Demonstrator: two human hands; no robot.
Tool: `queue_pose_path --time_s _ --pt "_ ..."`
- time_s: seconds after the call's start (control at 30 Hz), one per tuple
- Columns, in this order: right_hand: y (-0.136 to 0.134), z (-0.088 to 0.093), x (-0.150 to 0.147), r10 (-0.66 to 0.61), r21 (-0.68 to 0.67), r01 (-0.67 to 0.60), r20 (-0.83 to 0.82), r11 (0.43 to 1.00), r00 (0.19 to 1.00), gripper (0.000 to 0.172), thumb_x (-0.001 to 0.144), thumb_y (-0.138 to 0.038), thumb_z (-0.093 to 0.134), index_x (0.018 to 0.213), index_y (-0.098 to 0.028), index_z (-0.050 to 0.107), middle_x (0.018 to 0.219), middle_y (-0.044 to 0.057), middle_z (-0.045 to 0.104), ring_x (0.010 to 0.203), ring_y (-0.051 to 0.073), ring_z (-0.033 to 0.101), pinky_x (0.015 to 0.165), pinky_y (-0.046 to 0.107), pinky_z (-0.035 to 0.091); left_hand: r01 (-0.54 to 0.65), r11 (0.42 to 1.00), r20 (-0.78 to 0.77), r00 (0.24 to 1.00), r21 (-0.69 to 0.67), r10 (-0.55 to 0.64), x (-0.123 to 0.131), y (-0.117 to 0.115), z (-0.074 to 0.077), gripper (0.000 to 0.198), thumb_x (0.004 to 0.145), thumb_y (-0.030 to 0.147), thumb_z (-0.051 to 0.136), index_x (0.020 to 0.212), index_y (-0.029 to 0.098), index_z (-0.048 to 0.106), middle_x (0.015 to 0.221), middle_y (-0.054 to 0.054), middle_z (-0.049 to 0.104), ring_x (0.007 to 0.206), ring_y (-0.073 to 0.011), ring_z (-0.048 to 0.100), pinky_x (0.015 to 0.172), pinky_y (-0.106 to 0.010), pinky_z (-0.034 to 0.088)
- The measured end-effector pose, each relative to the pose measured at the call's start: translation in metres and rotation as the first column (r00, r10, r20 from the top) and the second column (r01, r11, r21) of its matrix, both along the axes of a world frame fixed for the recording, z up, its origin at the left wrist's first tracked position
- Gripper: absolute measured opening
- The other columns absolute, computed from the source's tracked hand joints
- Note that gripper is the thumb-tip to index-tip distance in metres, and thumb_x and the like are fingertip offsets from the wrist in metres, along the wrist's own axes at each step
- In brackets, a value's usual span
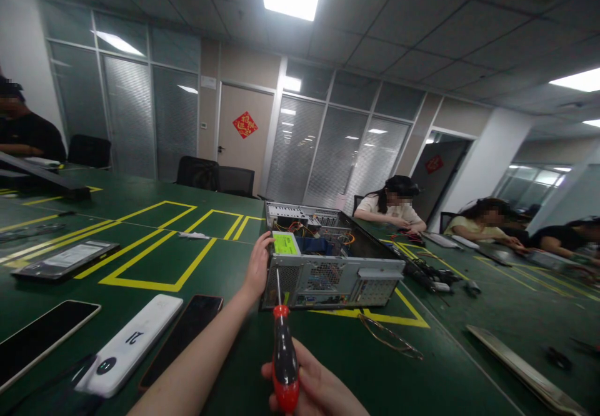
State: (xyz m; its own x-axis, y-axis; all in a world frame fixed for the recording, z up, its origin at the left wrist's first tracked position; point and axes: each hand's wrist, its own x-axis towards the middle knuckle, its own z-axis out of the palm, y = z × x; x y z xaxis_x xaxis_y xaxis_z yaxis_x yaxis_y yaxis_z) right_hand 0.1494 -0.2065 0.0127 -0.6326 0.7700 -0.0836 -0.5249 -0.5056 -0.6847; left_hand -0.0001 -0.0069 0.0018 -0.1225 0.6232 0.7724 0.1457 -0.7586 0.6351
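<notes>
An opened metal computer case [351, 278] lies on its side on the green table, its rear panel toward me. Inside are a power supply with a bright green-yellow label [285, 243], coloured wires and blue parts. My left hand [259, 267] rests against the case's left side by the power supply, fingers curled over the edge; part of them is hidden. My right hand [315, 378] is wrapped around the black and red handle of a screwdriver [284, 353]. The screwdriver's shaft points up at the rear grille of the power supply; whether the tip touches is unclear.
Left lie a hard drive [65, 260], two phones [47, 338] [185, 335] and a white device marked 21 [134, 341]. A wire loop [391, 336] lies before the case, a long flat panel [520, 366] and cables [429, 272] to the right. Several people sit around the table.
</notes>
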Motion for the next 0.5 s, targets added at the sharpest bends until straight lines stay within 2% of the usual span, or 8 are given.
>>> queue_pose_path --time_s 0.13,0.23,0.33,0.4,0.43,0.5 --pt "-0.006 0.010 -0.001 -0.173 -0.138 0.171 -0.001 0.975 0.985 0.054 0.062 -0.041 0.087 0.104 -0.014 0.067 0.076 0.000 0.064 0.062 0.007 0.054 0.059 0.021 0.037 -0.007 1.000 0.002 1.000 -0.001 0.007 0.000 0.000 0.000 0.043 0.099 0.046 0.025 0.116 0.024 0.058 0.139 -0.009 0.052 0.132 -0.0218 0.047 0.114 -0.045 0.036" --pt "-0.008 0.018 -0.002 -0.200 -0.231 0.209 0.060 0.950 0.978 0.043 0.060 -0.042 0.088 0.086 -0.015 0.069 0.078 0.002 0.067 0.063 0.007 0.056 0.053 0.017 0.035 -0.007 1.000 0.004 1.000 -0.003 0.007 0.001 0.000 0.000 0.043 0.099 0.047 0.025 0.116 0.024 0.058 0.140 -0.009 0.051 0.132 -0.0220 0.047 0.114 -0.045 0.036" --pt "-0.006 0.017 0.000 -0.147 -0.171 0.159 0.084 0.972 0.986 0.045 0.061 -0.041 0.087 0.096 -0.020 0.069 0.089 0.003 0.071 0.045 0.001 0.043 0.040 0.014 0.018 -0.003 1.000 -0.003 1.000 -0.005 0.003 0.001 0.000 0.000 0.044 0.099 0.047 0.025 0.117 0.024 0.058 0.140 -0.009 0.051 0.133 -0.0218 0.047 0.114 -0.044 0.035" --pt "-0.004 0.014 0.002 -0.126 -0.120 0.131 0.047 0.984 0.991 0.049 0.066 -0.042 0.085 0.107 -0.023 0.066 0.086 0.002 0.071 0.040 0.000 0.034 0.039 0.016 0.013 -0.005 1.000 -0.003 1.000 -0.006 0.005 0.000 0.000 0.000 0.043 0.099 0.046 0.025 0.117 0.024 0.058 0.140 -0.009 0.051 0.133 -0.0217 0.047 0.114 -0.044 0.036" --pt "-0.004 0.014 0.002 -0.118 -0.111 0.119 0.021 0.987 0.993 0.050 0.068 -0.044 0.083 0.110 -0.024 0.065 0.085 0.001 0.070 0.041 0.001 0.036 0.040 0.016 0.016 -0.008 1.000 0.000 1.000 -0.005 0.008 0.000 0.000 0.000 0.043 0.099 0.045 0.026 0.117 0.024 0.058 0.140 -0.008 0.051 0.133 -0.0217 0.047 0.114 -0.044 0.036" --pt "-0.004 0.014 0.002 -0.087 -0.104 0.085 -0.015 0.991 0.996 0.049 0.070 -0.046 0.080 0.111 -0.024 0.064 0.091 0.003 0.072 0.049 0.005 0.050 0.046 0.018 0.027 -0.012 1.000 0.003 1.000 -0.005 0.012 0.000 0.000 -0.001 0.042 0.100 0.044 0.026 0.117 0.024 0.058 0.140 -0.008 0.051 0.132 -0.0218 0.047 0.113 -0.044 0.036"
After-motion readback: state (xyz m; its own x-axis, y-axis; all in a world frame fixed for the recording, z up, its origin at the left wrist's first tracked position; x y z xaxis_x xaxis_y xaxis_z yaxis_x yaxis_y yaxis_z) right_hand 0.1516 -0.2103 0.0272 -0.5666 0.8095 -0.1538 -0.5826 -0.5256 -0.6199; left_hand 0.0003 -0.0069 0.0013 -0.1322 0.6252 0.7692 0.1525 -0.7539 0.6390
